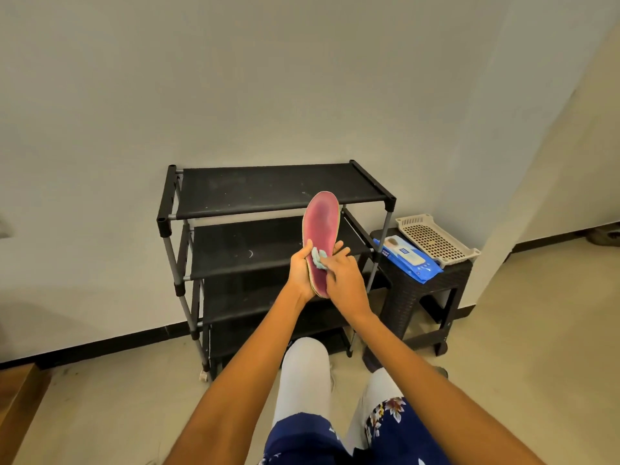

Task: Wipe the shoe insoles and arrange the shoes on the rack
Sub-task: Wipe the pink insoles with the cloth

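Two hands meet at one pink insole (321, 226), upright before the black rack (268, 189): left hand (302, 270) grips its heel end, right hand (345, 276) pinches a cloth (318, 258) against it.

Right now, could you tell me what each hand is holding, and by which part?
The left hand grips the pink insole at its heel end, toe pointing up. The right hand presses a small light-blue wipe against the insole's face.

Both hands (302, 270) (345, 276) raised, gripping
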`<action>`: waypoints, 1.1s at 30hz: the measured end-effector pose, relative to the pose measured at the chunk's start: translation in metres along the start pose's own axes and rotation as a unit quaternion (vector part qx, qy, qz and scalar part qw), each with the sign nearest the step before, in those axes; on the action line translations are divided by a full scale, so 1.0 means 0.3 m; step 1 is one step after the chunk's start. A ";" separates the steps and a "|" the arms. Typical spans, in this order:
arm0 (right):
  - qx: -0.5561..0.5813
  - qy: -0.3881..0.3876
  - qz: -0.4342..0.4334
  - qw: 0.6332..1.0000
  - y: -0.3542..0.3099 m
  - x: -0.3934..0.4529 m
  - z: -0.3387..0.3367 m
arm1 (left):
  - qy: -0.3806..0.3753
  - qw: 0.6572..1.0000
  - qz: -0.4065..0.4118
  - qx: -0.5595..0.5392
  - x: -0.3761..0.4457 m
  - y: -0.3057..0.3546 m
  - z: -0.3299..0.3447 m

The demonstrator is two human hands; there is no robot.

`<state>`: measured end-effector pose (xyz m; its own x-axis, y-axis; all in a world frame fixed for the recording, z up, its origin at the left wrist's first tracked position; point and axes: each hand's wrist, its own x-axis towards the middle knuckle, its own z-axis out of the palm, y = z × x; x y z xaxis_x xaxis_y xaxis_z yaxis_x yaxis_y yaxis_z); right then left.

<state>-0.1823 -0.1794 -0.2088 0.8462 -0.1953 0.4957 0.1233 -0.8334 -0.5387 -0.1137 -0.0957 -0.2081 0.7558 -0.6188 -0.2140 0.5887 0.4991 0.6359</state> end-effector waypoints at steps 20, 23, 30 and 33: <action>0.060 0.003 0.063 0.996 0.348 -0.045 -0.164 | -0.046 0.997 -0.069 -0.004 0.285 -0.305 0.149; 0.098 -0.067 0.077 0.990 0.449 -0.121 -0.225 | -0.061 0.993 -0.096 0.012 0.336 -0.386 0.168; 0.278 0.101 0.317 0.901 0.722 -0.121 -0.342 | 0.007 0.989 -0.144 0.040 0.460 -0.576 0.171; 0.304 0.106 0.398 0.859 0.834 -0.130 -0.302 | -0.009 0.985 -0.157 0.073 0.520 -0.652 0.181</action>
<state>-0.2315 -0.4270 -0.3011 0.6825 -0.7216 -0.1164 -0.1485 0.0191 -0.9887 -0.1264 -0.3226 -0.3256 0.5368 -0.7406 -0.4043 0.7441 0.1897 0.6405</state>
